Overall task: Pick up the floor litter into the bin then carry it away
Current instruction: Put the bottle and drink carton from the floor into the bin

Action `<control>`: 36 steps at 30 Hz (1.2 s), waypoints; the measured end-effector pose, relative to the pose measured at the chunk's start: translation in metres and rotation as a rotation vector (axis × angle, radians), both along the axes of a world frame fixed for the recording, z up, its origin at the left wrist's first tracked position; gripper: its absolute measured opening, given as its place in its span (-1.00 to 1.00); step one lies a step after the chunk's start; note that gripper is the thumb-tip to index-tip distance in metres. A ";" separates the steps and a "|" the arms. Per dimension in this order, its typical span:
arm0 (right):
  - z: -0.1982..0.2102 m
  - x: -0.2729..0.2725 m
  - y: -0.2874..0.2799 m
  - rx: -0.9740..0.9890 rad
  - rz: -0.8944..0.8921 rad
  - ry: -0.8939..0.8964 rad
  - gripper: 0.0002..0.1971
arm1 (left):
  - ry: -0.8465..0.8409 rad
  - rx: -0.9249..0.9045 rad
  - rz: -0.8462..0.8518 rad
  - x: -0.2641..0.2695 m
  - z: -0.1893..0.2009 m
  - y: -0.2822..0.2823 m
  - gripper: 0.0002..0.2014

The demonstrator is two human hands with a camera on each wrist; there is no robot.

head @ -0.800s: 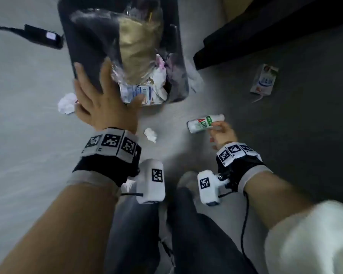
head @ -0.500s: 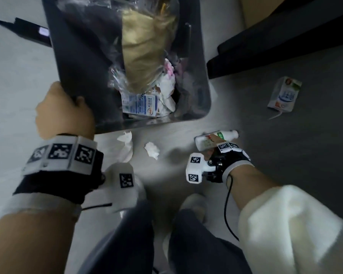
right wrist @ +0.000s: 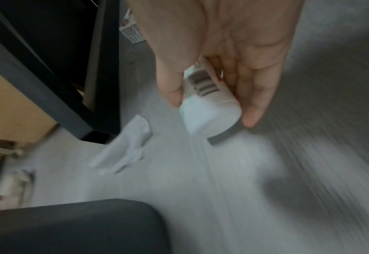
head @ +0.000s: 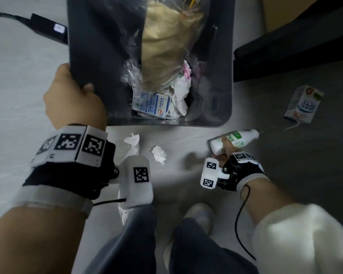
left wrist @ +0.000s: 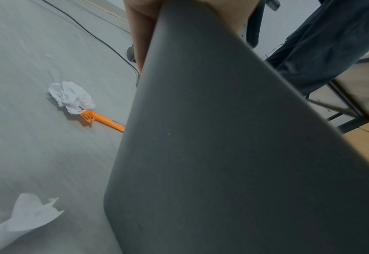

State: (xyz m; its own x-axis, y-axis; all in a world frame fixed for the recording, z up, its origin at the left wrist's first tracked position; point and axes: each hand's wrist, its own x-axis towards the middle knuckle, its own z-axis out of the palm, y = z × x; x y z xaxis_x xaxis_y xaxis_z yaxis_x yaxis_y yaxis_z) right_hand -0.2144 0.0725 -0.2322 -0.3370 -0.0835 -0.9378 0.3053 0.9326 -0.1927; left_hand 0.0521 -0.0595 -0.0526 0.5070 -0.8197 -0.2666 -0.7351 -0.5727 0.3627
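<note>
A dark grey bin [head: 91, 56] holds a clear bag of rubbish, a milk carton and tissues. My left hand [head: 73, 97] grips its near-left rim; the left wrist view shows the bin's outer wall [left wrist: 222, 137] close up. My right hand [head: 225, 148] holds a small white bottle [head: 234, 140] with a green label just above the floor, right of the bin; the thumb and fingers pinch that bottle [right wrist: 209, 110] in the right wrist view. On the floor lie a crumpled tissue [head: 158, 154], a torn paper scrap [head: 132, 143] and a drink carton [head: 303, 104].
A black power adapter [head: 48, 29] with its cable lies left of the bin. Dark furniture [head: 285, 46] stands at the right. Another tissue wad [left wrist: 70, 97] and an orange pen [left wrist: 105, 122] lie on the floor beside the bin. My legs and shoes [head: 198, 216] are below.
My left hand went from flat on the bin's wall to gripping its rim, and the bin now sits nearer. My right hand has closed round the bottle and raised it slightly.
</note>
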 end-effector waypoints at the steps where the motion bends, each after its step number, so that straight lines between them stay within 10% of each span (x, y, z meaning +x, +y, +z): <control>1: 0.005 -0.005 0.000 -0.066 -0.143 0.010 -0.47 | 0.007 -0.002 -0.005 -0.001 0.001 -0.003 -0.63; 6: 0.081 -0.032 -0.033 -0.530 -0.281 0.278 -0.58 | 0.129 0.021 0.008 -0.038 0.013 -0.012 -0.63; 13: 0.217 -0.035 -0.099 -1.250 0.216 0.516 -0.46 | 0.291 0.013 0.073 -0.068 0.028 -0.011 -0.62; 20: 0.198 0.000 -0.149 -1.037 1.135 0.816 -0.32 | 0.309 -0.132 0.085 -0.066 0.017 -0.006 -0.52; 26: 0.184 -0.002 -0.148 -0.919 1.445 1.017 -0.33 | 0.277 -0.134 0.091 -0.068 0.012 -0.010 -0.50; 30: 0.178 -0.015 -0.146 -1.125 1.262 1.004 -0.44 | 0.280 -0.131 0.095 -0.071 0.010 -0.018 -0.51; 36: 0.121 -0.082 -0.119 -1.313 0.416 0.787 -0.87 | 0.214 -0.150 0.091 -0.082 0.000 -0.043 -0.54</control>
State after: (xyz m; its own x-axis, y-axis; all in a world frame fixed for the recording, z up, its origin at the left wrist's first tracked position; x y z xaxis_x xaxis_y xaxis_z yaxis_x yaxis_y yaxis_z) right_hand -0.2969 -0.0461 -0.1114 -0.4309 -0.8676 0.2481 -0.4788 -0.0133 -0.8778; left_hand -0.0297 -0.1023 -0.0522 0.5259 -0.8115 -0.2549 -0.5805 -0.5614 0.5898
